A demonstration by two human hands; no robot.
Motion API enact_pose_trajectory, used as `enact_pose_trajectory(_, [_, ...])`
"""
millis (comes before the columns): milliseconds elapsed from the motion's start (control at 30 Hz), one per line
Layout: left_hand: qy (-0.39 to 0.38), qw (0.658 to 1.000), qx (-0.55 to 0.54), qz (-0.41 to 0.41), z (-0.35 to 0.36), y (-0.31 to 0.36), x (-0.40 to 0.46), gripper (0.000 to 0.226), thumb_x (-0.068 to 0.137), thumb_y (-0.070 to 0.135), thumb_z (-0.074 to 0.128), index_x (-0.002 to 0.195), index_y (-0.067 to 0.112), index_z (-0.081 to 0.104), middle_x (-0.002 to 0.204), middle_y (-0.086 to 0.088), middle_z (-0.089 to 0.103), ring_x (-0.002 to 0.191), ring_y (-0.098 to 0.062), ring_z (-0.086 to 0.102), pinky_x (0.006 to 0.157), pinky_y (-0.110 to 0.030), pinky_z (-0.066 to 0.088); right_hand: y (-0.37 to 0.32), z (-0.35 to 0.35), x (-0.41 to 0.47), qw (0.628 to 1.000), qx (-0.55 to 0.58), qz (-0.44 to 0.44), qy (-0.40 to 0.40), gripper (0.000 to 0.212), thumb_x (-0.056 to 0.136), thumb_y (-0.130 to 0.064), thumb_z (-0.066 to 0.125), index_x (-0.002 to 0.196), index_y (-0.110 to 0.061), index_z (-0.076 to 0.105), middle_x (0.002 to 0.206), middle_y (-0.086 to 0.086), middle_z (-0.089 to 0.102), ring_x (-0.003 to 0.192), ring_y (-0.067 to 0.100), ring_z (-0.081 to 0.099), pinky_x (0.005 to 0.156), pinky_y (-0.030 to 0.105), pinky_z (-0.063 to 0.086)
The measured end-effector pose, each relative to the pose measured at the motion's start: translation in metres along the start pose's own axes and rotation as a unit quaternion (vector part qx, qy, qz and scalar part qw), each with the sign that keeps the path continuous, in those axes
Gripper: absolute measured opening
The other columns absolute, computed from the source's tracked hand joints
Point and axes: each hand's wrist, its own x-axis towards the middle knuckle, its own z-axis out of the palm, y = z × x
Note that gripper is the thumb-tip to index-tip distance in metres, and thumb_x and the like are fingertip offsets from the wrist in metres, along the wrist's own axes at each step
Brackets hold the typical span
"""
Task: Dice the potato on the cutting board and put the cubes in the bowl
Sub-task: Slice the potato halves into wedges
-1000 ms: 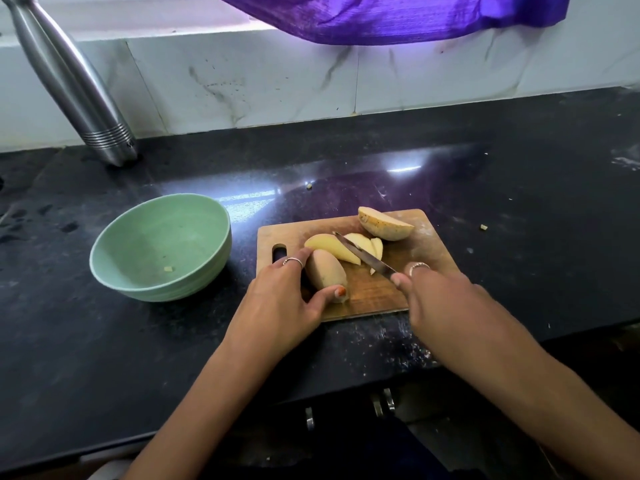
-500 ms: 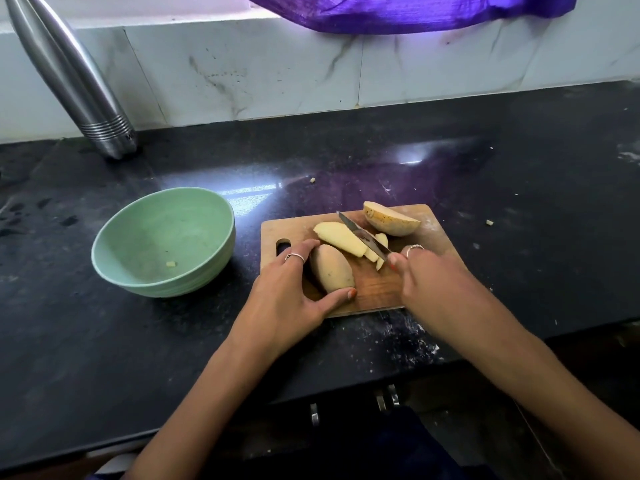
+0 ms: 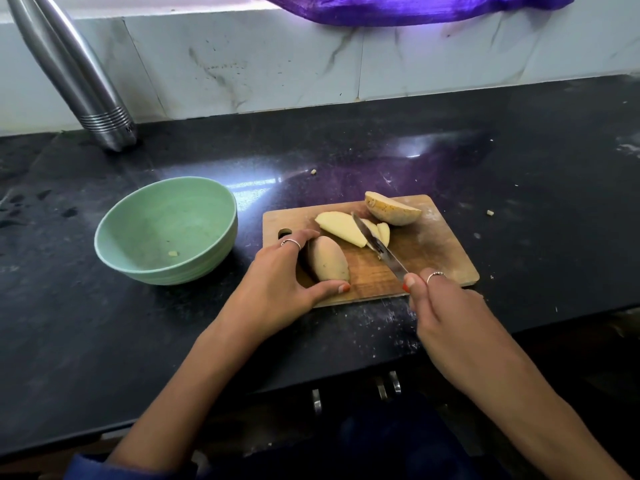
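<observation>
Two hands are working at a wooden cutting board (image 3: 433, 251) lying on the black bench (image 3: 104, 341). The left hand (image 3: 277, 289) is holding a skin-side-up potato piece (image 3: 327, 259) at the board's near-left part: its grip is curled around the piece, forefinger lying along the far side and thumb tip touching the near end. The right hand (image 3: 446, 320) is gripping a knife (image 3: 379, 245) by the handle, fingers wrapped tight, forefinger and thumb tips sitting at the base of the blade; the handle itself is hidden inside the hand. The blade is pointing away and to the left, its tip lying over the pale cut slices (image 3: 341, 226) at the board's middle. A further potato half (image 3: 393, 213) is sitting at the far edge of the board, just beside the slices, cut face not readable.

A green bowl (image 3: 166, 230) is standing on the bench left of the board, near but not touching it, with one small pale scrap lying inside; no cubes are showing in it. A steel bottle (image 3: 79, 77) is leaning at the far left against the marble backsplash (image 3: 277, 71). A purple cloth (image 3: 398, 8) is hanging at the top edge. Small potato crumbs are lying scattered on the bench beyond the board and to its right.
</observation>
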Motion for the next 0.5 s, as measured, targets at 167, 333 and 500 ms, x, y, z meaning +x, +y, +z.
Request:
enact_pose_trajectory(167, [-0.032, 0.999, -0.039, 0.017, -0.009, -0.005, 0.002, 0.07, 0.072, 0.052, 0.073, 0.134, 0.03, 0.047, 0.121, 0.006, 0.061, 0.109, -0.014, 0.056, 0.095, -0.022, 0.04, -0.01, 0.009, -0.01, 0.998, 0.061, -0.018, 0.014, 0.031, 0.098, -0.039, 0.024, 0.075, -0.024, 0.039, 0.066, -0.004, 0.047, 0.055, 0.008, 0.043, 0.049, 0.023, 0.031])
enact_pose_trajectory(333, [-0.17, 0.977, 0.002, 0.129, -0.042, -0.006, 0.024, 0.047, 0.088, 0.017, 0.064, 0.127, 0.041, 0.054, 0.131, 0.019, 0.053, 0.118, 0.004, 0.049, 0.103, -0.02, 0.036, -0.005, 0.004, -0.013, 0.997, 0.059, -0.021, 0.043, 0.031, 0.099, -0.038, 0.024, 0.075, -0.026, 0.039, 0.065, -0.004, 0.047, 0.054, 0.008, 0.044, 0.047, 0.021, 0.03])
enact_pose_trajectory(500, [-0.157, 0.976, 0.081, 0.13, -0.039, 0.004, 0.035, 0.038, 0.084, 0.025, 0.068, 0.121, 0.029, 0.059, 0.096, 0.018, 0.052, 0.083, 0.011, 0.049, 0.07, -0.003, 0.034, 0.004, 0.0, -0.015, 0.996, 0.059, -0.019, 0.061, 0.031, 0.099, -0.034, 0.027, 0.073, -0.023, 0.04, 0.058, -0.004, 0.043, 0.046, 0.008, 0.041, 0.046, 0.018, 0.035])
